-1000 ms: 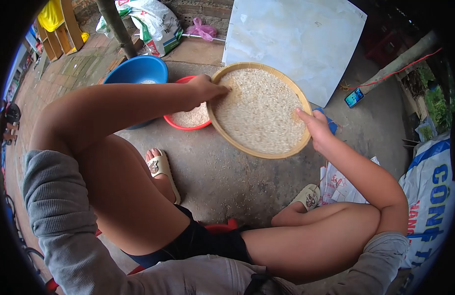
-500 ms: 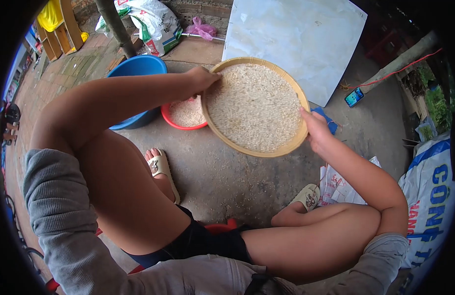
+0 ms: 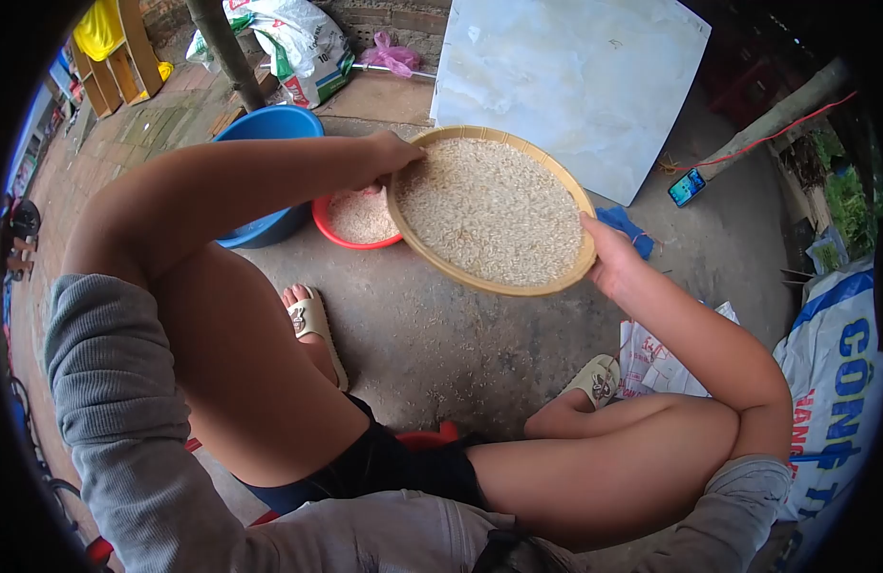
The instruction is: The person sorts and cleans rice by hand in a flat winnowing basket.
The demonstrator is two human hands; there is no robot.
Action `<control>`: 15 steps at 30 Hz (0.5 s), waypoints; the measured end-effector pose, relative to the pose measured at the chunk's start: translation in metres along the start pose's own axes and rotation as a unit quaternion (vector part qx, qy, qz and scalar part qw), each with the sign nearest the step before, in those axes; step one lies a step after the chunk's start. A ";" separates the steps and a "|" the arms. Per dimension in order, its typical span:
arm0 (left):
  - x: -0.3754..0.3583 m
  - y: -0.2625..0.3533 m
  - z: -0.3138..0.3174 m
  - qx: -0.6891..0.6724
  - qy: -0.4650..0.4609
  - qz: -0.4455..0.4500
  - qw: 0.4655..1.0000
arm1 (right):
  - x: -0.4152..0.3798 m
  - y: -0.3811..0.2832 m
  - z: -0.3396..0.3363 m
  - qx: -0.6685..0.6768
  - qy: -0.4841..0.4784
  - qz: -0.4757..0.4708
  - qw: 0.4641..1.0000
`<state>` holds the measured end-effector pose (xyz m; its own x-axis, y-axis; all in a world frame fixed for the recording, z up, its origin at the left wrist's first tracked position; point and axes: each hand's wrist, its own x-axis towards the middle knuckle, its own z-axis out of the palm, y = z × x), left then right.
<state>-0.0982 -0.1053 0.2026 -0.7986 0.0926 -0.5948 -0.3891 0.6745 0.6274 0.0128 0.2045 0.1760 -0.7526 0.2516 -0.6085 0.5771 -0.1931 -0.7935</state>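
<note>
A round woven tray with a tan rim hangs above the floor, its inside covered by a layer of pale grain. My left hand grips the rim at the upper left, with some fingers hidden under it. On the right side, my right hand holds the rim with its thumb on top. Below and left of the tray stands a red basin with pale grain in it, partly behind my left hand. A larger blue basin is beside it, partly covered by my left forearm.
A pale board lies beyond the tray. A phone leans by a wooden pole at the right. Large printed sacks are at the right edge, and another sack is at the back. Scattered grains dot the concrete floor.
The tray's near edge has risen slightly in view and its far edge has dropped, so it looks flatter. Both hands still hold it, and the grain has shifted a little.
</note>
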 end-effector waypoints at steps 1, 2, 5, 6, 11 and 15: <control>-0.012 0.007 0.009 0.041 -0.018 0.006 0.999 | 0.013 0.000 -0.010 0.002 -0.001 0.000 1.000; -0.022 0.009 0.020 0.031 -0.046 0.021 0.998 | 0.030 -0.002 -0.024 0.033 -0.010 0.032 0.999; -0.028 0.010 0.029 0.013 -0.069 0.027 0.997 | 0.052 -0.008 -0.041 0.070 -0.037 0.068 0.995; -0.028 0.010 0.030 0.008 -0.063 0.018 0.998 | 0.047 -0.010 -0.034 0.083 -0.042 0.065 0.994; 0.016 -0.003 -0.013 0.076 -0.021 0.003 0.997 | -0.011 -0.009 0.008 -0.018 -0.022 -0.014 0.999; -0.007 0.004 0.002 0.087 0.028 0.079 0.993 | -0.015 -0.005 0.004 -0.023 -0.019 -0.010 1.000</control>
<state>-0.0933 -0.1020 0.2083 -0.8693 0.1703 -0.4641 -0.1757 0.7710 0.6121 0.0199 0.1975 0.1893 -0.7757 0.2186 -0.5921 0.5742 -0.1451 -0.8058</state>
